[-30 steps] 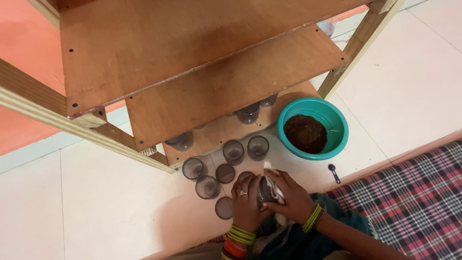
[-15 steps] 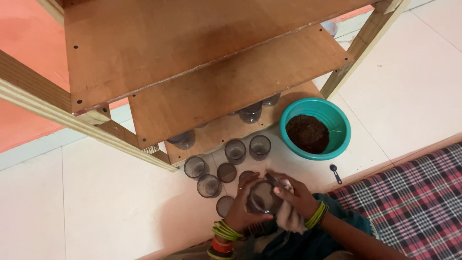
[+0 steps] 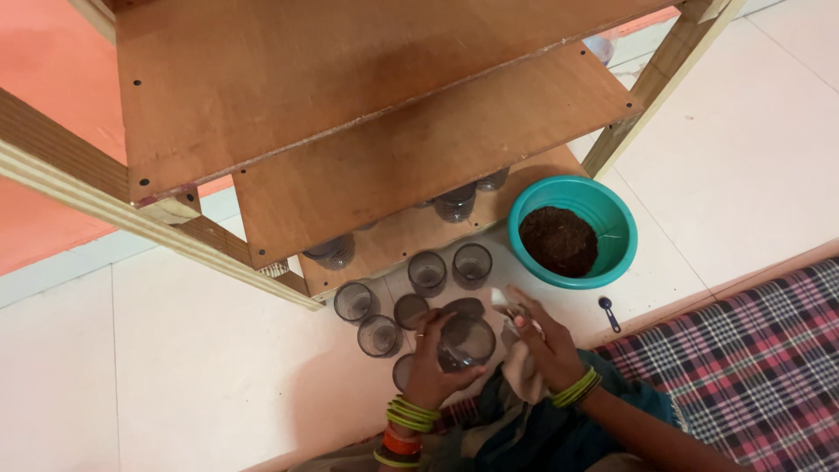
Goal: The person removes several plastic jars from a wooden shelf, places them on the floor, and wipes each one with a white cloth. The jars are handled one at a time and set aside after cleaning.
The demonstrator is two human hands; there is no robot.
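Overhead view. The wooden shelf unit (image 3: pixel 367 114) hides most of the glasses on its lowest board; only the rims of two or three (image 3: pixel 456 203) show past the board edges. One tumbler on the floor (image 3: pixel 404 371) is partly covered by the left wrist. The left hand (image 3: pixel 430 367) is raised above the tiled floor, fingers curled around the side of a clear glass tumbler (image 3: pixel 466 341), which it grips tilted, mouth toward the camera. The right hand (image 3: pixel 546 343) sits just beside the tumbler, fingers loosely bent around a pale cloth (image 3: pixel 523 371); how firmly it grips cannot be made out. A teal bowl of dark soil (image 3: pixel 572 232) stands near, right of the empty glasses (image 3: pixel 428 273).
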